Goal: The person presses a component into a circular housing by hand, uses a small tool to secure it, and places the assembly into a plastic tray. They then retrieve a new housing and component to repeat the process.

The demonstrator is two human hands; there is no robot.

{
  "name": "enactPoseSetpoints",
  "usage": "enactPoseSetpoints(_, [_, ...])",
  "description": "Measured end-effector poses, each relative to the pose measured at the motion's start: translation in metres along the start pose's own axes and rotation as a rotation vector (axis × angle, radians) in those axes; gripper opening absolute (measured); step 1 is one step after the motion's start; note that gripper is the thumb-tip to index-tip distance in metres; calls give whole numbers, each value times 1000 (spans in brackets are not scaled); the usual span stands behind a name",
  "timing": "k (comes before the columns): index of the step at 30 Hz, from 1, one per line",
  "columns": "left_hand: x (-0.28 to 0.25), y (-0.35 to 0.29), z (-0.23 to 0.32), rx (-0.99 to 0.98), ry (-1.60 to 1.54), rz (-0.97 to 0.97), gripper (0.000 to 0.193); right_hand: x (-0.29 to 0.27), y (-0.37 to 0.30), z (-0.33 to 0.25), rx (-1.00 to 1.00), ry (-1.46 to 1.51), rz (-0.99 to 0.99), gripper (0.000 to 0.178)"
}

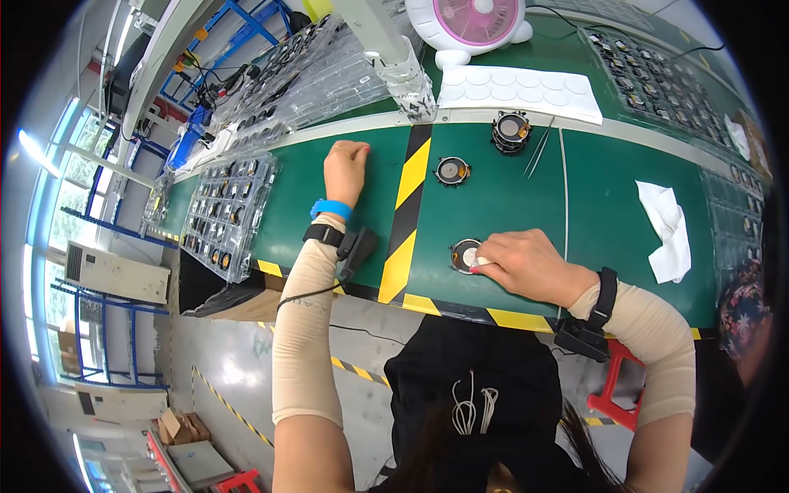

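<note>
Head view. Round module (466,255) lies on the green mat (509,205), near the striped front edge (460,311). Right hand (530,267) bent over its right side, fingertips at the pale face; cannot tell whether they grip or only press. Risk, judged: off-centre pressure could skid or tilt the module, or smudge its face. Left hand (345,170) well apart, fingers curled over the mat, contents hidden; gives no steadying. Farther out: second module (452,171); module stack (511,131), liable to topple if bumped; tweezers (539,149) beside it, easily knocked by a passing sleeve.
</note>
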State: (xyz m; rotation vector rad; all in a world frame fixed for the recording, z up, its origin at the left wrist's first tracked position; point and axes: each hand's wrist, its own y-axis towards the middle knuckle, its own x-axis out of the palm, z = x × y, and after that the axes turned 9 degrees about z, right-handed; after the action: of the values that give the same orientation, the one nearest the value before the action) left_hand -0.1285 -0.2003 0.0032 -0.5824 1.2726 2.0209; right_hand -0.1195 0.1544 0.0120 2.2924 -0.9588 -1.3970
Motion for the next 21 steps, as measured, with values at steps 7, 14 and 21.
enactPoseSetpoints(7, [-1, -2, -6, 159, 136, 4, 14, 2, -1, 2, -26, 23, 12, 12])
enactPoseSetpoints(14, [-6, -9, 17, 102, -118, -153, 14, 2, -2, 2, -21, 22, 13, 11])
enactPoseSetpoints(21, [-12, -12, 26, 343, 63, -139, 11, 2, -2, 3, -8, 29, 36, 15])
